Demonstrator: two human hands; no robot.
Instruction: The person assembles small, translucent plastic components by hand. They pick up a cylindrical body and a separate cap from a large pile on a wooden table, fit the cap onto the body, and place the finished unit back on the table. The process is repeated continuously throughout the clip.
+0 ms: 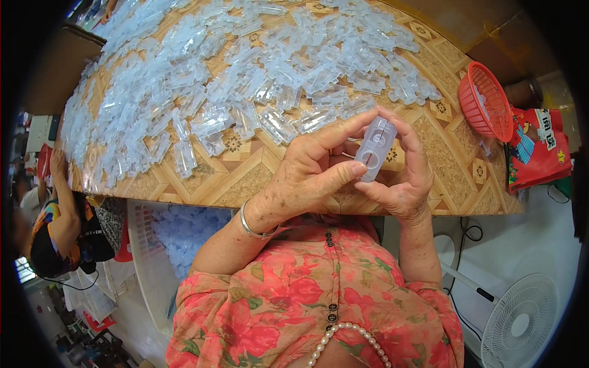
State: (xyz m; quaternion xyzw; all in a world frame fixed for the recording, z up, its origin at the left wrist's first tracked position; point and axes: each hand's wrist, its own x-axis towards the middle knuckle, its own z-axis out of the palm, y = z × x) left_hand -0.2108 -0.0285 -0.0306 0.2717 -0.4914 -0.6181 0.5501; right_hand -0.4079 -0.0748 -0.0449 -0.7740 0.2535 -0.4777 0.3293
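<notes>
While left hand (319, 162) and right hand (406, 172) grip clear plastic part (378, 147) in curled fingers (343, 176), loose parts (277, 125) lie at eleven o'clock, basket (498, 116) at two.

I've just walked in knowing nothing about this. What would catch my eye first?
First, the broad scatter of translucent pale-blue plastic pieces covering much of the brown wood-patterned table. Then, toward the table's near edge, the person's left grip and right grip together hold one clear, elongated plastic piece. At the table's right side, a red openwork plastic basket stands out.
</notes>
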